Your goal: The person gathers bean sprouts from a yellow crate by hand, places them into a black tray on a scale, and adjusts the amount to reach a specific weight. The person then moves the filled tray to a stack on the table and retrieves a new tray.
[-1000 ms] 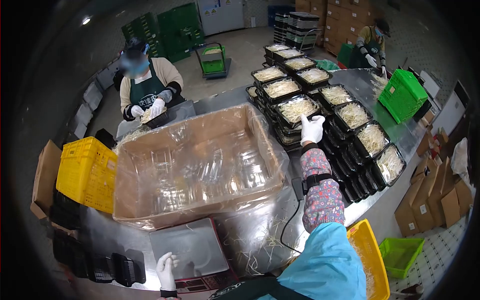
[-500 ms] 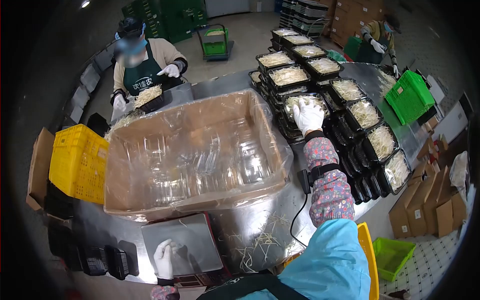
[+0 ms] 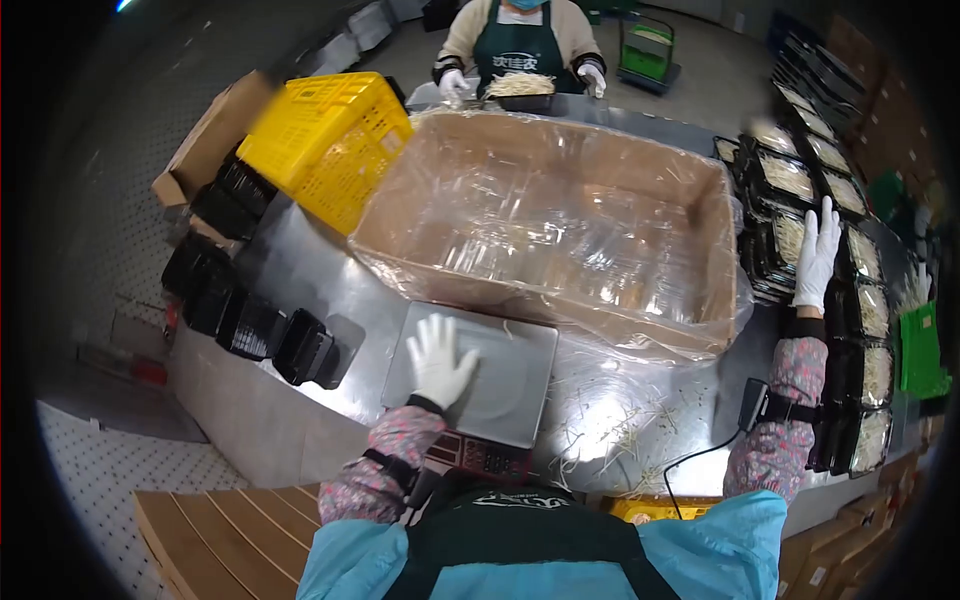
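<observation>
The stainless steel bench (image 3: 290, 250) carries everything, and the large brown cardboard box lined with clear plastic film (image 3: 540, 297) sits at its middle; every place here is taken from that box.

To the right of the box stand the tall stacks of black plastic trays filled with pale bean sprouts (image 3: 865, 310), packed close together. They look like the weakest point. A sideways pull on a top tray could shift a column and spill sprouts over the edge of the bench.

Left of the box, the yellow slotted plastic crate (image 3: 325, 140) rests tilted against the box's far left corner and looks able to slide.

In front of the box is the grey flat-topped weighing scale (image 3: 500, 370). The left hand (image 3: 440, 360) lies on its platter with fingers spread wide, holding nothing. Weight pressed there could falsify a reading or nudge the scale toward the bench edge.

The right hand (image 3: 817, 255) is stretched out just right of the box, fingers straight and flat on the top sprout tray (image 3: 790, 235). It is not closed round it, and whether the thumb catches the rim cannot be told. With so shallow a hold, the tray could tip as it lifts, and the sleeve could snag the loose film hanging off the box's right corner.

Scattered loose sprouts (image 3: 610, 440) lie in front of the box and would make a tray set there sit unevenly.
</observation>
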A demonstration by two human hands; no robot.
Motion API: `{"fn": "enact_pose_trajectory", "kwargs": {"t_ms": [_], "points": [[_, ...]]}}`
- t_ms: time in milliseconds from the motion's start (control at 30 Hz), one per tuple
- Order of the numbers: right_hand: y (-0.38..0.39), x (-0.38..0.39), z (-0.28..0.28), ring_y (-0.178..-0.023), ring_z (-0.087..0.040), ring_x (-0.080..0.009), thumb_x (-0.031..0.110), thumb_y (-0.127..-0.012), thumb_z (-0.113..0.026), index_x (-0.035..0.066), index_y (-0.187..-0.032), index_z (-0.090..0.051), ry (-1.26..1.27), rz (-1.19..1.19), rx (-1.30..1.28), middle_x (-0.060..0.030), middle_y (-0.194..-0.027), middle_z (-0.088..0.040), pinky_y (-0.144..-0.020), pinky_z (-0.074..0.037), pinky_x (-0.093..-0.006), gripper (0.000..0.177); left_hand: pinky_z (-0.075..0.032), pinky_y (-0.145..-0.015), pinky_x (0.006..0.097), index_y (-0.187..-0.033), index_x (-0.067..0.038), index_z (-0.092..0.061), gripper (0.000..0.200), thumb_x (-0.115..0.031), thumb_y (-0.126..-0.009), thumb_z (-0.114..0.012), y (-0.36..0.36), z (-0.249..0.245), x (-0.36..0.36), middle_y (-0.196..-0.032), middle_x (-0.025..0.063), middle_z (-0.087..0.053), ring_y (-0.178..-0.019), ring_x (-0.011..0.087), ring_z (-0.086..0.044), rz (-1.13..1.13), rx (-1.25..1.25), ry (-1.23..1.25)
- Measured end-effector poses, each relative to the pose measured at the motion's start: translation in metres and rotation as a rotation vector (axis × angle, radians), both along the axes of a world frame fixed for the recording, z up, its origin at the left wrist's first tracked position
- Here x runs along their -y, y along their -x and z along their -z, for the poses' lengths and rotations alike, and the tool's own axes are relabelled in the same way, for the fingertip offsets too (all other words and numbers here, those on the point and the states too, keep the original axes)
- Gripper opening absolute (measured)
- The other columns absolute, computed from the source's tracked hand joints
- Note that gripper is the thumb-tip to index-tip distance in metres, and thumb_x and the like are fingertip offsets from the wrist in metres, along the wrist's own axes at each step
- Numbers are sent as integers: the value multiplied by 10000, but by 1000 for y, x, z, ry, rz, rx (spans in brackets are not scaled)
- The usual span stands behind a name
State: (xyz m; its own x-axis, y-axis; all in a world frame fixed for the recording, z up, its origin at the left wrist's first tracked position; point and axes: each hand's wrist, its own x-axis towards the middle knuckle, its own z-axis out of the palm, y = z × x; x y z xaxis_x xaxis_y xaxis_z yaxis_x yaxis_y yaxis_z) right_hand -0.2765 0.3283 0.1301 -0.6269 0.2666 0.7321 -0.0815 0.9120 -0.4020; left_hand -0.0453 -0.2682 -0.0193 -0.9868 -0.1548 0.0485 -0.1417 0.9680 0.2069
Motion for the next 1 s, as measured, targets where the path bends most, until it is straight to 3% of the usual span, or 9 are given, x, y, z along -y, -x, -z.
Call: {"fn": "enact_pose_trajectory", "kwargs": {"t_ms": [133, 267, 533, 667, 733, 800, 833, 867, 1000], "points": [[-36, 69, -43, -1497, -287, -252, 313, -1070, -463, 71, -1517, -416, 118, -309, -60, -93, -1578, -403, -1220, -209, -368, 511, -138, -1166, 628, -1532, -69, -354, 782, -476, -910, -599, 6, -39, -100, -1607, 213, -276, -1501, 415, -197, 529, 115, -93], [-80, 117, -78, -1509, -259, -227, 230, -1071, -454, 56, -1515, -413, 71, -407, -45, -81, -1587, -389, -1231, -186, -360, 479, -138, -1221, 568, -1524, -86, -394, 701, -361, -918, -613, -42, 6, -120, -1590, 148, -354, -1508, 345, -249, 1061, 105, -348], [-159, 119, -118, -1467, -346, -218, 316, -1097, -352, 53, -1542, -368, 508, -446, -181, -97, -1584, -380, -1210, -261, -373, 517, -196, -1230, 462, -1493, -33, -421, 646, -250, -925, -637, -67, 16, 80, -1581, 216, -331, -1507, 391, -217, 9, -394, -788], [-197, 158, -118, -1468, -348, -225, 359, -1095, -336, 83, -1550, -360, 537, -368, -169, -92, -1584, -377, -1203, -288, -428, 532, -150, -1211, 563, -1520, 1, -343, 784, -371, -905, -656, -76, 40, 223, -1608, 216, -272, -1521, 404, -134, -562, -399, -88], [-207, 176, -107, -1455, -373, -244, 346, -1098, -326, 46, -1533, -369, 580, -367, -163, -97, -1575, -389, -1200, -305, -430, 531, -195, -1179, 599, -1498, -13, -371, 738, -380, -909, -623, -91, 36, 275, -1594, 215, -293, -1495, 400, -204, -703, -268, 115], [-217, 195, -92, -1446, -386, -249, 341, -1096, -333, 53, -1537, -367, 605, -387, -132, -92, -1579, -387, -1195, -311, -427, 528, -292, -1108, 590, -1341, -32, -530, 539, -311, -889, -627, -104, 31, 317, -1442, 220, -509, -1350, 366, -461, -661, 42, 98], [-222, 204, -86, -1451, -377, -238, 350, -1092, -350, 72, -1544, -366, 598, -389, -98, -85, -1586, -377, -1190, -308, -427, 531, -356, -1043, 574, -1171, -76, -643, 342, -273, -892, -616, -108, 44, 336, -1177, 163, -694, -1101, 323, -646, -629, 49, 39], [-226, 211, -79, -1457, -367, -227, 359, -1089, -366, 91, -1551, -365, 590, -387, -66, -79, -1594, -366, -1184, -305, -427, 535, -413, -1015, 522, -1087, -104, -706, 266, -265, -900, -606, -113, 56, 352, -1001, 141, -740, -947, 326, -696, -546, 69, 18], [-258, 236, -52, -1451, -375, -250, 361, -1083, -386, 79, -1547, -364, 600, -361, 13, -61, -1594, -374, -1174, -301, -407, 544, -531, -826, 469, -915, -128, -746, 172, -244, -789, -762, -117, 40, 366, -926, 111, -732, -899, 325, -692, -547, -242, -107]]}}
